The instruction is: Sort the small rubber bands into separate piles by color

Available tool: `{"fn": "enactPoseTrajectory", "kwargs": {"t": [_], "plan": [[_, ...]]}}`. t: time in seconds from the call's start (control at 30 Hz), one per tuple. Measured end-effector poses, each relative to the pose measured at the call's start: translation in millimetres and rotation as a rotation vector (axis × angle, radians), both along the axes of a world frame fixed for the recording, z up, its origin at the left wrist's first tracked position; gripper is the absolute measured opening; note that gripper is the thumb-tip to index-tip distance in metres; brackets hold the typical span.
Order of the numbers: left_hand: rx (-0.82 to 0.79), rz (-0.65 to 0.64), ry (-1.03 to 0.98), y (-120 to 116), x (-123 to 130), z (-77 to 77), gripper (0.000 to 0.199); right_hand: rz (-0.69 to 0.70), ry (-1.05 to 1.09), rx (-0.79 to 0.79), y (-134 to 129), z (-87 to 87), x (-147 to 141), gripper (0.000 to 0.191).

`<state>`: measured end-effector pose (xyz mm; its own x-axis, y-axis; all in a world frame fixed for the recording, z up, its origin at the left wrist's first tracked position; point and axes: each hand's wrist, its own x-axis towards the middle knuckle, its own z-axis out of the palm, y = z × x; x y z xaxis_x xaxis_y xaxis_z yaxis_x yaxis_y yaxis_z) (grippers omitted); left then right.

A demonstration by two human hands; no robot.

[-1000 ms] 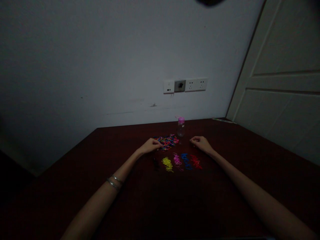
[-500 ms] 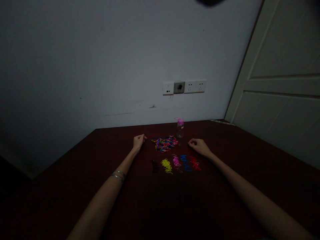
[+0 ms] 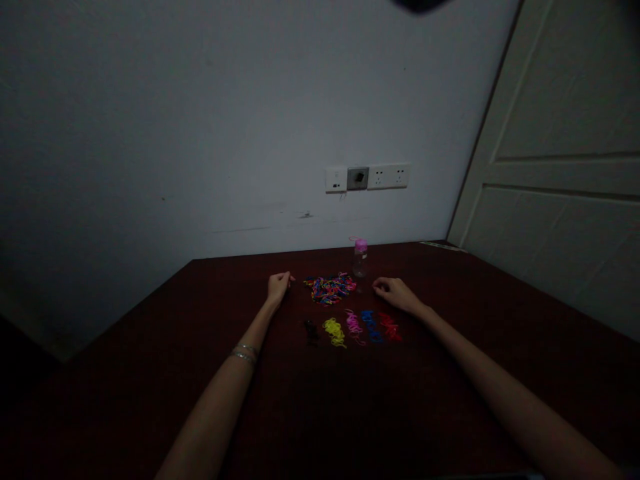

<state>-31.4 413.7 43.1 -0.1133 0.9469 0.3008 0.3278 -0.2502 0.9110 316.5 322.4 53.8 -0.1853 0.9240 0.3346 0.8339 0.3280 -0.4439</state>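
Observation:
A mixed pile of thin colourful bands or strings lies on the dark red table between my hands. My left hand rests left of this pile, fingers curled in, and nothing shows in it. On the pile's right, my right hand lies with its fingers loosely closed, apart from the strands. Nearer to me, a row of sorted heaps runs from left to right: black, yellow, pink, blue and red strands. The red heap is just below my right hand.
A clear bottle with a pink lid stands upright behind the pile, close to my right hand. The table meets a pale wall with sockets. A panelled door stands at the right. The light is dim.
My right hand has shifted very slightly left, and my left forearm a little to the right. The heaps and the bottle have not been moved.

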Motion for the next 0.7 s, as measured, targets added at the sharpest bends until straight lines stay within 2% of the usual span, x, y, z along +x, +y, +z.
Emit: {"fn": "enactPoseTrajectory", "kwargs": {"t": [0.27, 0.4, 0.7], "plan": [[0.014, 0.011, 0.019, 0.0, -0.3, -0.9, 0.036, 0.084, -0.076, -0.050, 8.1, 9.7, -19.4, 0.033], [0.009, 0.018, 0.007, -3.1, 0.4, 1.6, 0.035, 0.073, -0.120, -0.062, 17.0, 13.5, -29.9, 0.038], [0.028, 0.018, 0.011, -2.1, -0.1, -0.5, 0.034, 0.052, -0.150, -0.055, 29.6, 5.6, -33.7, 0.031]]}}
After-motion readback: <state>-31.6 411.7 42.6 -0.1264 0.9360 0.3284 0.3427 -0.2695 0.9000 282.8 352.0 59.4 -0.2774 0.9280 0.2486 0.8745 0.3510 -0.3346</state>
